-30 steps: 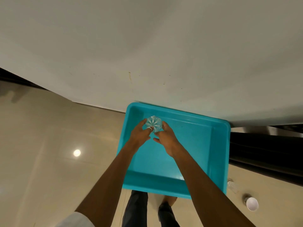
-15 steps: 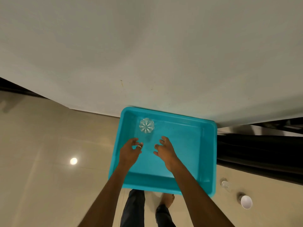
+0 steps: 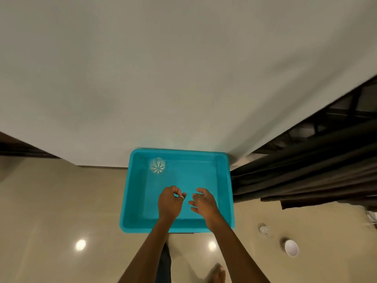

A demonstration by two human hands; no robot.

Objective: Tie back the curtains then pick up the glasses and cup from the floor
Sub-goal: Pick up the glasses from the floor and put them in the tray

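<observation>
A clear cut glass [image 3: 157,165] stands in the far left corner of the turquoise tub [image 3: 228,180] on the floor. My left hand [image 3: 169,203] and my right hand [image 3: 203,203] hover side by side over the near half of the tub, fingers loosely curled, holding nothing. A ring shows on a left finger. Another clear glass [image 3: 263,229] stands on the tiles to the right of the tub. A white cup [image 3: 291,247] stands just beyond it, further right. Dark curtains [image 3: 306,176] hang at the right.
A pale wall [image 3: 183,78] rises right behind the tub. Glossy beige floor tiles [image 3: 61,201] spread to the left and right, with light reflections. My legs and a bare foot [image 3: 218,272] are at the bottom edge.
Both hands let go of the glass in the tub and drew back toward me. The view swung right, bringing the curtains, floor glass and cup further in.
</observation>
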